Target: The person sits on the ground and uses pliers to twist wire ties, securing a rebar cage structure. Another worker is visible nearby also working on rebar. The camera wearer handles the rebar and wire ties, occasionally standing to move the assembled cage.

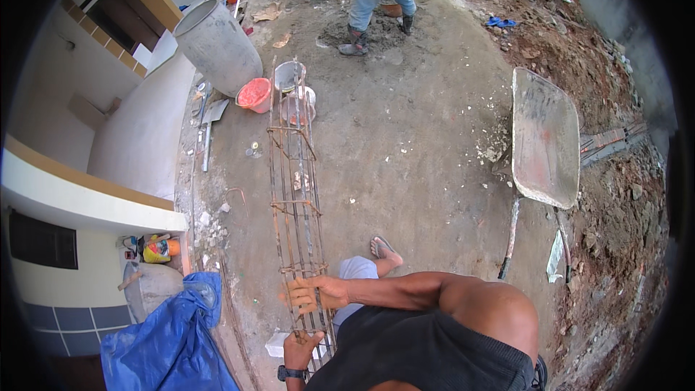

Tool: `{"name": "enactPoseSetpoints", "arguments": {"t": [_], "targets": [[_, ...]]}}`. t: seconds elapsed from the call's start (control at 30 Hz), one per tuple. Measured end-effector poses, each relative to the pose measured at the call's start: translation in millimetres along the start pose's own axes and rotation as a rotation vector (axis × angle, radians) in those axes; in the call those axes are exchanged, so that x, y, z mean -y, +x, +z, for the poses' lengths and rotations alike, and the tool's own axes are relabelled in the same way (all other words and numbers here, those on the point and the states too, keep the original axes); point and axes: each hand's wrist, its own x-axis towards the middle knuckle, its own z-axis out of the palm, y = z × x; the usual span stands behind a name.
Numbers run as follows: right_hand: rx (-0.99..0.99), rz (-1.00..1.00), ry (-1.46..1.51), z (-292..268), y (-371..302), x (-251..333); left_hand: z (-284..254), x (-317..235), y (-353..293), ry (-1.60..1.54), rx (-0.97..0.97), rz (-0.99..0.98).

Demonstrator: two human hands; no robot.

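Note:
A long rusty rebar cage (pixel 295 203), several steel bars tied with square stirrups, stretches away from me above the concrete ground. My right hand (pixel 316 294) reaches across its near part, fingers around the bars just behind a stirrup. Closer to my body, my left hand (pixel 302 349), with a dark watch on the wrist, grips the near end of the same cage. Under that end lies a pale block (pixel 276 344), partly hidden. Beyond the far end, a red tub (pixel 254 94) and a whitish bucket (pixel 289 72) stand close together, the bucket partly behind the bars.
A tall grey drum (pixel 221 47) stands far left beside the building. Ahead, another person (pixel 380 0) in boots stands by wet mortar. A wheelbarrow (pixel 544 137) rests at right, along a bank of loose soil (pixel 615 224). A blue tarp (pixel 170 340) lies near left.

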Motion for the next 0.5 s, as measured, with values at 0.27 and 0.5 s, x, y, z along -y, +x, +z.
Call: {"name": "enactPoseSetpoints", "arguments": {"t": [0.27,0.5], "targets": [[-0.221,-0.055,-0.037,-14,-97,118,95,-67,64,-0.127,0.137,-0.001],[-0.355,-0.126,-0.074,-6,-166,226,145,-160,56,-0.514,0.031,0.021]]}}
